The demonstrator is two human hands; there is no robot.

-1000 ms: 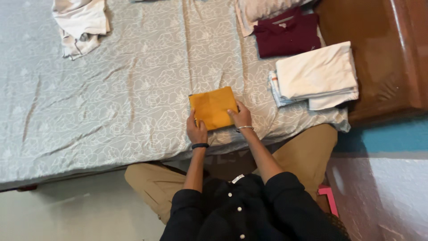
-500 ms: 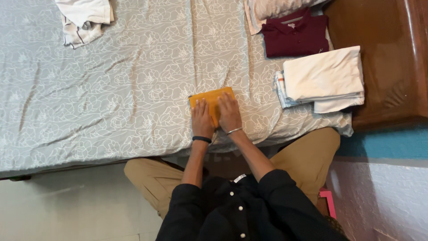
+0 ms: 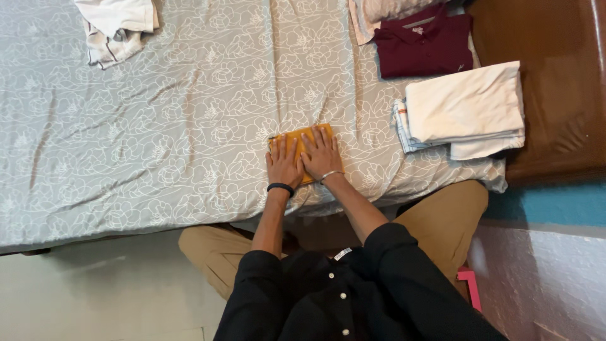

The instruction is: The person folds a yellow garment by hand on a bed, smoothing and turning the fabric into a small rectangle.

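I see the folded mustard-yellow cloth (image 3: 302,140) lying flat on the grey floral bedsheet (image 3: 158,126) near the bed's front edge, with my left hand (image 3: 282,165) and my right hand (image 3: 322,156) pressed palm-down on it side by side, fingers spread and gripping nothing. To the right of the cloth sits a stack of folded white and pale blue laundry (image 3: 464,110), with a folded maroon shirt (image 3: 423,41) just behind it beside a wooden bed frame (image 3: 543,95). A crumpled white garment (image 3: 117,25) lies well apart at the sheet's far left corner.
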